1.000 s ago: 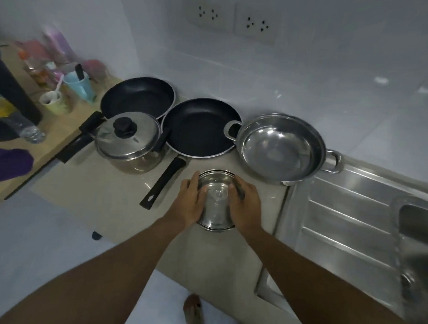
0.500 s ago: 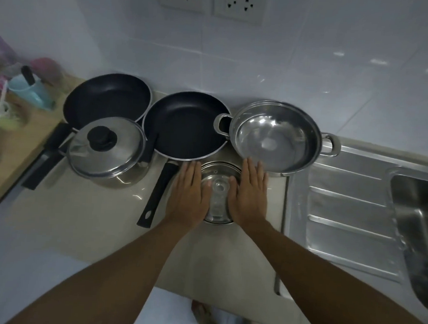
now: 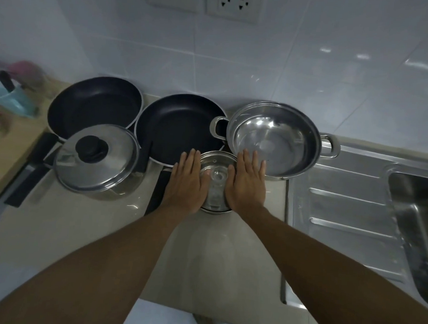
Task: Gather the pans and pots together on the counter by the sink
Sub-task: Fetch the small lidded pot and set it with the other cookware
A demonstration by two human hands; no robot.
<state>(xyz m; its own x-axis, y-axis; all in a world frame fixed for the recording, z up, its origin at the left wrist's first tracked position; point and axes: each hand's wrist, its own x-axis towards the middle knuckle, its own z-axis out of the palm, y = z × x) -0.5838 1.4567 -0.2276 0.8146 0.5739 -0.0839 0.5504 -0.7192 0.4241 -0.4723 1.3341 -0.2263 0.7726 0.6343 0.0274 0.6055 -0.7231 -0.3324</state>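
A small steel pot with a glass lid [image 3: 216,180] stands on the beige counter [image 3: 80,229], in front of the other cookware. My left hand [image 3: 187,182] lies flat against its left side and my right hand [image 3: 247,182] against its right side, fingers straight and pointing away from me. Behind it are two black frying pans, one at the far left [image 3: 94,104] and one in the middle [image 3: 178,127], and a wide two-handled steel pan [image 3: 273,137]. A lidded steel pot [image 3: 96,157] with a black knob sits at the left.
The steel draining board [image 3: 349,206] and sink basin [image 3: 418,217] lie to the right. A wooden surface [image 3: 8,141] at the left holds a blue cup [image 3: 10,99] and blurred clutter. The tiled wall [image 3: 312,68] with two sockets stands behind the pans.
My fingers, curled round the small pot a second ago, have straightened flat along its sides. The pot now stands closer to the pans behind it. The view has shifted right and nearer.
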